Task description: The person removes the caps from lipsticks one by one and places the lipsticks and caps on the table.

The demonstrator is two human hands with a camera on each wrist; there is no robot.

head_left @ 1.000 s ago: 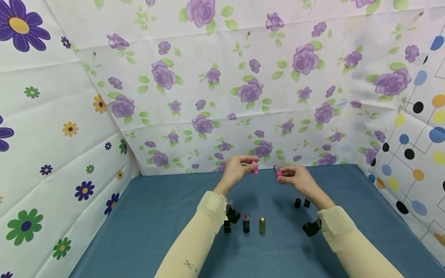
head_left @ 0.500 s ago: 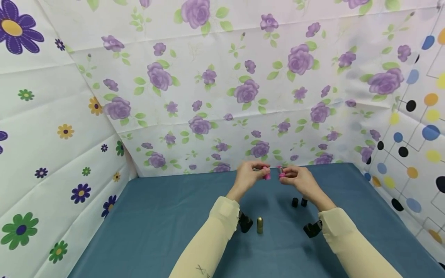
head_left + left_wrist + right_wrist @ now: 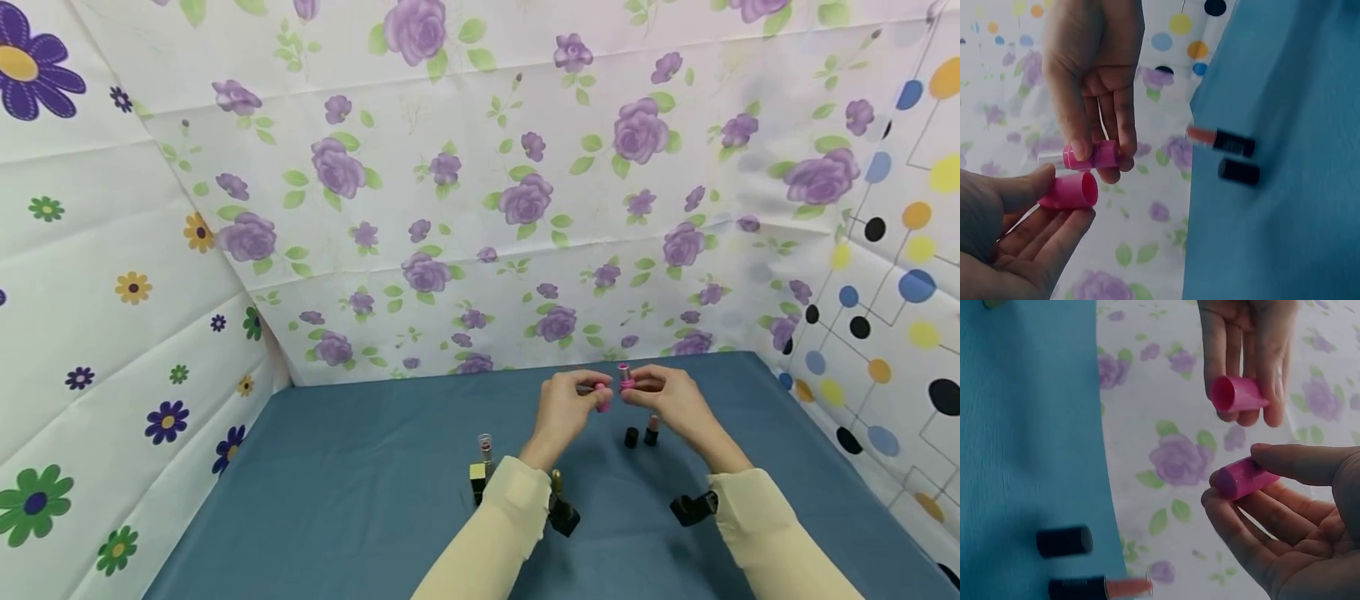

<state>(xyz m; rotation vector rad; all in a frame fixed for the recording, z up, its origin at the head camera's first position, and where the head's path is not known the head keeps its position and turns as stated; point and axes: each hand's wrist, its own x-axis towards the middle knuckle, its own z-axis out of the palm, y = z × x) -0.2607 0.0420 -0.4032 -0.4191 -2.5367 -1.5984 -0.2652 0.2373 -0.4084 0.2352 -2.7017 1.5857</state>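
Observation:
My left hand point(image 3: 564, 410) pinches a hollow pink lipstick cap point(image 3: 1071, 191) between thumb and fingers, its open end facing away from the palm. Just to the right, my right hand point(image 3: 671, 404) grips an uncapped pink lipstick point(image 3: 626, 377) by its base, silver tube and pink tip pointing up. Cap and lipstick are apart but close together above the table. In the right wrist view the pink base point(image 3: 1244, 478) shows between thumb and fingers, while its tip is hidden.
On the blue tabletop point(image 3: 360, 483), a black lipstick point(image 3: 652, 431) stands uncapped next to its black cap point(image 3: 632, 437). A gold lipstick point(image 3: 557, 481) is partly behind my left wrist. Further left stand a clear-topped tube point(image 3: 486, 450) and a gold-topped black lipstick point(image 3: 477, 479).
My left hand has moved right and slightly down with the pink cap, nearing the lipstick. My right hand has shifted slightly right, and the lipstick now stands more upright.

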